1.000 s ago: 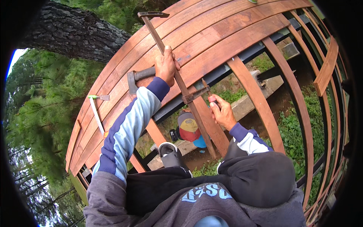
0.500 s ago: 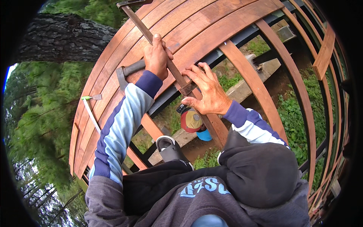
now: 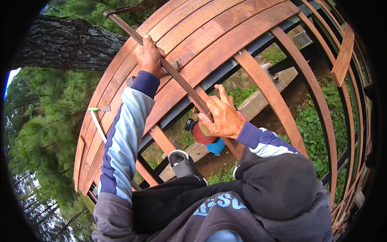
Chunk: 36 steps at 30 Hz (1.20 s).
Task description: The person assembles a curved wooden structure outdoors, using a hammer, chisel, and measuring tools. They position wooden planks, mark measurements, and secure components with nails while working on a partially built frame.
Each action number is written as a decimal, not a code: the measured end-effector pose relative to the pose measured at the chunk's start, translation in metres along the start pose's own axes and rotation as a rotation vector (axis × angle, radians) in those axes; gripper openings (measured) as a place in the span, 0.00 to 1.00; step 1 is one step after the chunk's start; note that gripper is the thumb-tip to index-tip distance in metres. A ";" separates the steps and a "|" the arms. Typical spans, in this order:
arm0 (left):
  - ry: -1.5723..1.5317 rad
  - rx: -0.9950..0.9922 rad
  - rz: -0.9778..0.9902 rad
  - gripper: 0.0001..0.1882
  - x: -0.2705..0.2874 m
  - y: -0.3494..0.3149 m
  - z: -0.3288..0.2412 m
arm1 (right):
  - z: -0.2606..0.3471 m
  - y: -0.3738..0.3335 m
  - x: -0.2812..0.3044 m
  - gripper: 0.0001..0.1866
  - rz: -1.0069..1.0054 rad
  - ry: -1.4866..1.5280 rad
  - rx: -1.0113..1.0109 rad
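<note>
A long steel bar clamp slants across the deck, its fixed jaw out past the far left edge of the boards. My left hand is closed round the bar's upper part. Lower down, my right hand holds the near end of the bar, thumb on one side and fingers on the other; its palm hides the sliding jaw. Under the bar run the reddish-brown deck boards. Beside my left hand lies a hammer, mostly covered by that hand and wrist.
Loose planks cross the dark metal frame, with open gaps down to grass and a concrete beam. Beneath me is another person in a red cap. A green-and-white handled tool lies at left. A tree trunk stands beyond.
The clamp and my left hand have shifted left. My right hand has moved slightly nearer, covering the sliding jaw. The person below has moved a little toward me.
</note>
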<state>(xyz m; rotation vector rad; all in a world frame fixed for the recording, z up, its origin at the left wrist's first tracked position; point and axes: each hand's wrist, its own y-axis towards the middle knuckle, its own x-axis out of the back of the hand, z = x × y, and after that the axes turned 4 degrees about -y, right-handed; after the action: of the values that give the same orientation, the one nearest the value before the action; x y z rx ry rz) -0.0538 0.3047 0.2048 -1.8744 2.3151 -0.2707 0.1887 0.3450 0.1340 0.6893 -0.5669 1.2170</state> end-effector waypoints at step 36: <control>-0.122 -0.030 -0.300 0.22 -0.023 0.071 0.028 | -0.032 0.061 0.019 0.31 0.093 0.571 -0.209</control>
<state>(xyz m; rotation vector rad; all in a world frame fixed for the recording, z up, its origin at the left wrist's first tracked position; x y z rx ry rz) -0.1105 0.3406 0.1607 -2.1858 1.9676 -0.1493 0.1357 0.3932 0.1369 0.1218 -0.2416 1.3458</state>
